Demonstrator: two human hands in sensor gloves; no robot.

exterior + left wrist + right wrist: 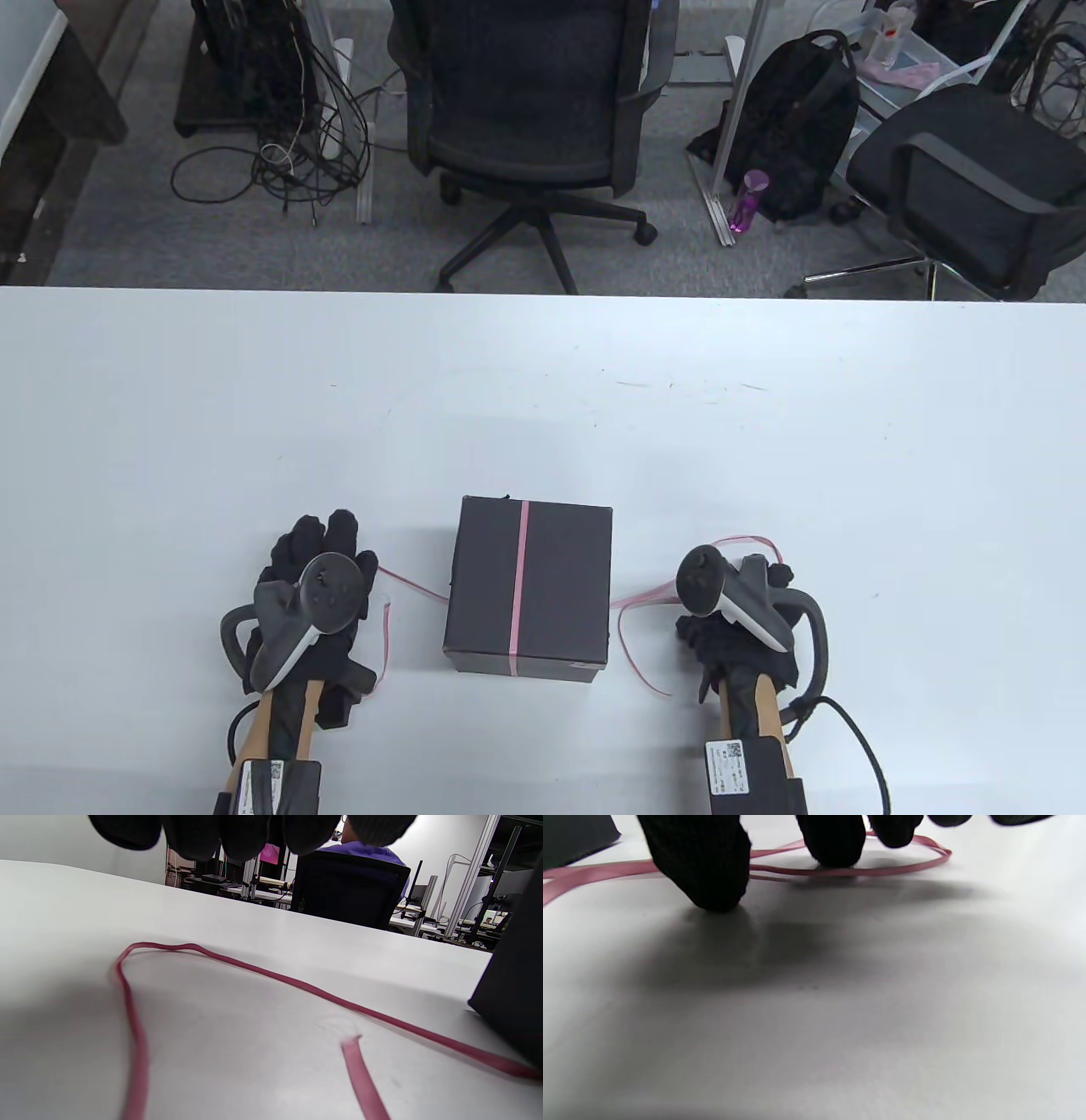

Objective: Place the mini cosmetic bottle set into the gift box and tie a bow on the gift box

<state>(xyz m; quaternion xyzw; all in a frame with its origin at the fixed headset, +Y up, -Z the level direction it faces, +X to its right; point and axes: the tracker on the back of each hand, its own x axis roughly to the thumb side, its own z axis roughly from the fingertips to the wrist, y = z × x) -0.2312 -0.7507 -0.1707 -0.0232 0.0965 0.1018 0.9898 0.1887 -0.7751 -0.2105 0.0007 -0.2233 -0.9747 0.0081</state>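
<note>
Both gloved hands resting empty on the white table (170, 407), left hand (318, 586) and right hand (734, 615) flanking the closed black gift box (530, 586), pink ribbon (519, 586) over its lid, ends trailing on each side.

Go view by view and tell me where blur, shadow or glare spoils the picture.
Table view: sharp and evenly lit, soft shadow beside the gift box. Left wrist view: the ribbon blurs toward the bottom edge, the fingers are dark and unfocused. Right wrist view: blurred fingers throw a broad soft shadow on the table; no strong glare.
</note>
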